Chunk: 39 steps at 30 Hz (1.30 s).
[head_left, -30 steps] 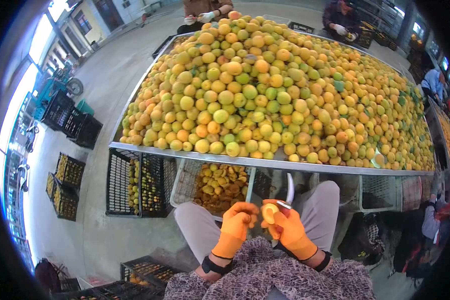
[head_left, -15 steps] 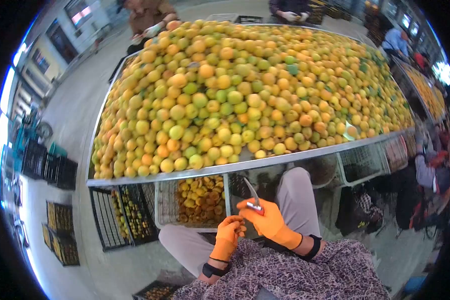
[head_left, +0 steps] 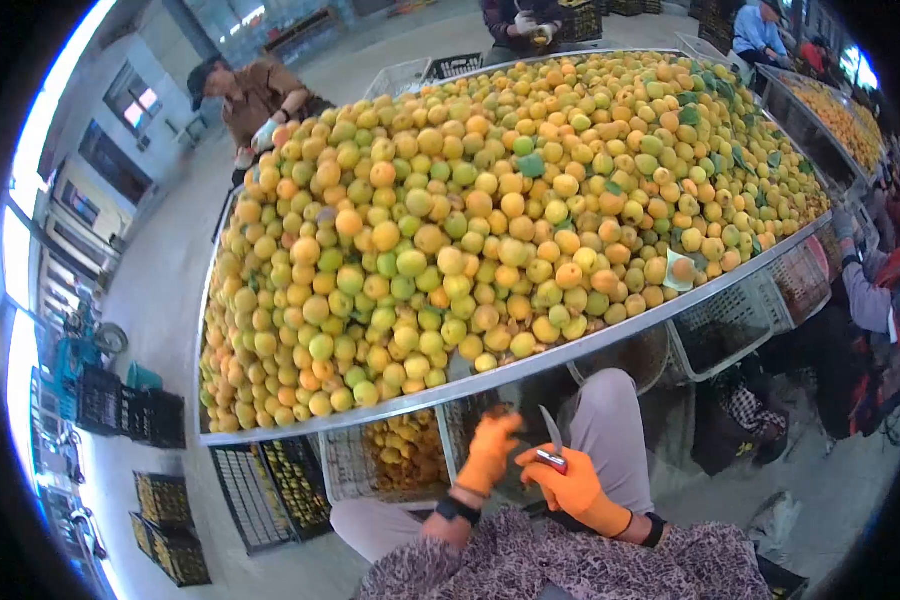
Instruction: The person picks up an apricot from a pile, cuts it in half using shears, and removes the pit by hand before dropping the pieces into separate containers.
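My right hand (head_left: pixel 582 492), in an orange glove, is closed around a folding knife (head_left: pixel 552 459) with a red handle, its curved blade pointing up. My left hand (head_left: pixel 488 455), also gloved in orange, is raised left of the knife, just below the table's front edge. Motion blurs its fingers; a small brownish patch shows at the fingertips, too smeared to name. Ahead of both hands lies a large heap of yellow, orange and green apricots (head_left: pixel 410 262) on a metal-edged table (head_left: pixel 530 372). Below my left hand's side, a pale crate (head_left: pixel 345 465) holds cut apricots (head_left: pixel 410 450).
A black crate (head_left: pixel 250 495) with fruit stands left of the pale crate. Farther right under the table are a round tub (head_left: pixel 635 360) and a white basket (head_left: pixel 725 335). Stacked crates (head_left: pixel 165 500) sit on the floor at left. Other people (head_left: pixel 255 100) work around the tables.
The view has tilted and shifted, so the table appears lower and turned. My left hand has moved up and away from my right hand, toward the table edge. The knife stays in my right hand.
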Tool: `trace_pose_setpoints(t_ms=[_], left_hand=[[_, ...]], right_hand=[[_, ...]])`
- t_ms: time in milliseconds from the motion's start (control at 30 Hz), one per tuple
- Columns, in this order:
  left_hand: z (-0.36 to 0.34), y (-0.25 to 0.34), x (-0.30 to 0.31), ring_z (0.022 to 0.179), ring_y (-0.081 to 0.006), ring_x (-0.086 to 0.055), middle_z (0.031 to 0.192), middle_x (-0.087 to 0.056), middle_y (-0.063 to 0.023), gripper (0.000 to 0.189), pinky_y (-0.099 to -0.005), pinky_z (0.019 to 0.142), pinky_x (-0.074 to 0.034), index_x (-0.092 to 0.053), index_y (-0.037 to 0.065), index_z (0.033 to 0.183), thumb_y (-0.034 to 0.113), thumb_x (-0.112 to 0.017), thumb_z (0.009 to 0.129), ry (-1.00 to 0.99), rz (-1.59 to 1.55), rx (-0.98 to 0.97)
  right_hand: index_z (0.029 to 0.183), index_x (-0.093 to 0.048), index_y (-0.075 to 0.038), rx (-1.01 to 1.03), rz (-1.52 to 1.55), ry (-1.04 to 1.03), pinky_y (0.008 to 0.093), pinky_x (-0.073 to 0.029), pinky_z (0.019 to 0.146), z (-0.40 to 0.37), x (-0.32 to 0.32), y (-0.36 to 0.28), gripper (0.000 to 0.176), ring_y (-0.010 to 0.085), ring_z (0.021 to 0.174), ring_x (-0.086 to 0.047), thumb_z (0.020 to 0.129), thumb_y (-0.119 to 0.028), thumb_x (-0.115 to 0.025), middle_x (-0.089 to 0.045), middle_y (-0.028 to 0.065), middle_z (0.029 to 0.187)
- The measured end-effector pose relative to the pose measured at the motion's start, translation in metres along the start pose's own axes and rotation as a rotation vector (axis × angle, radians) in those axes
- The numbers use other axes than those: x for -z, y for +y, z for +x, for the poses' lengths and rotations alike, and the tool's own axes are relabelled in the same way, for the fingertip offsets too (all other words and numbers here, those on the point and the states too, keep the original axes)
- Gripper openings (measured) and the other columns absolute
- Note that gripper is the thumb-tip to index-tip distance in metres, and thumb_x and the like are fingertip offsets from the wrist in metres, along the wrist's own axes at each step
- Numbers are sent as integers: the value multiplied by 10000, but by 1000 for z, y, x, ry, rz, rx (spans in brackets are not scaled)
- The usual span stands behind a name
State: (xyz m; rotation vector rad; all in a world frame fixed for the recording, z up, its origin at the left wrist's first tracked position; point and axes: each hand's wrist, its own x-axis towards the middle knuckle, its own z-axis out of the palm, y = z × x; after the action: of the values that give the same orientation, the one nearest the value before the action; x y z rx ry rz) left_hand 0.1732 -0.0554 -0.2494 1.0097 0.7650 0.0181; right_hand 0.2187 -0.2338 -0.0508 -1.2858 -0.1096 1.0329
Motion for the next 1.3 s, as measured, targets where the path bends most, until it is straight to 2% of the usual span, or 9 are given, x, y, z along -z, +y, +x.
trace_pose_setpoints(t_ms=[100, 300, 433, 533, 733, 800, 900, 1033, 1300], left_hand=[[-59, 90, -77, 901, -181, -616, 990, -662, -92, 267, -302, 772, -500, -623, 32, 1102, 42, -619, 835, -127, 274, 42], [0, 187, -162, 718, -255, -606, 939, -616, -133, 280, -347, 656, -491, -598, 52, 1121, 65, -613, 842, 105, 944, -986], [66, 189, -195, 841, -281, -607, 1050, -605, -122, 378, -380, 741, -497, -568, 77, 1192, 133, -644, 826, 131, 861, -885], [88, 186, -223, 988, -309, -571, 1138, -585, -103, 429, -428, 862, -451, -552, 121, 1233, 153, -634, 813, 351, 1145, -1229], [116, 185, -253, 1067, -290, -519, 1107, -561, -92, 509, -449, 924, -371, -537, 252, 1248, 147, -631, 760, 319, 1782, -933], [118, 185, -251, 1031, -299, -526, 1038, -555, -91, 522, -443, 932, -368, -537, 244, 1232, 115, -650, 739, 326, 1747, -962], [107, 197, -237, 1035, -305, -553, 1107, -562, -110, 550, -417, 920, -431, -511, 170, 1254, 15, -665, 749, 156, 924, -1060], [31, 217, -202, 1038, -212, -573, 1185, -561, -94, 463, -329, 924, -469, -462, 15, 1288, 127, -646, 878, -456, -280, -515], [-98, 193, -124, 920, -207, -578, 1145, -569, -136, 591, -299, 816, -466, -434, 64, 1348, 397, -623, 897, -484, -614, -248]], right_hand=[[990, -603, -26, 73, 200, 91, 227, -340, 365, 3, 19, -2, 154, 88, 403, -445, 908, -144, -549, -596, 53, 700], [1004, -487, -54, 193, 464, 141, 234, -341, 359, 3, 44, -5, 250, 91, 427, -430, 979, -300, -452, -580, 82, 775], [1029, -464, -53, 203, 498, 73, 237, -341, 371, -10, 59, -13, 282, 94, 447, -427, 990, -329, -416, -575, 92, 790], [1026, -485, -45, 144, 496, 78, 233, -337, 381, -20, 78, -18, 286, 91, 456, -427, 991, -321, -420, -579, 91, 788], [1000, -540, -18, 51, 386, 204, 220, -348, 393, -24, 99, -34, 327, 76, 472, -447, 986, -331, -445, -592, 73, 779], [1011, -547, -16, 49, 395, 184, 219, -354, 394, -22, 103, -36, 356, 73, 477, -450, 977, -360, -463, -597, 68, 784], [995, -530, -35, 152, 394, 205, 221, -355, 393, -17, 106, -45, 346, 71, 482, -447, 982, -372, -455, -588, 60, 773], [961, -489, -53, 293, 272, 162, 223, -351, 392, -1, 111, -63, 346, 64, 484, -432, 999, -390, -418, -566, 47, 749], [897, -498, -63, 150, 80, -93, 213, -342, 401, -3, 53, -86, 350, 64, 472, -415, 996, -389, -419, -534, 16, 712]])
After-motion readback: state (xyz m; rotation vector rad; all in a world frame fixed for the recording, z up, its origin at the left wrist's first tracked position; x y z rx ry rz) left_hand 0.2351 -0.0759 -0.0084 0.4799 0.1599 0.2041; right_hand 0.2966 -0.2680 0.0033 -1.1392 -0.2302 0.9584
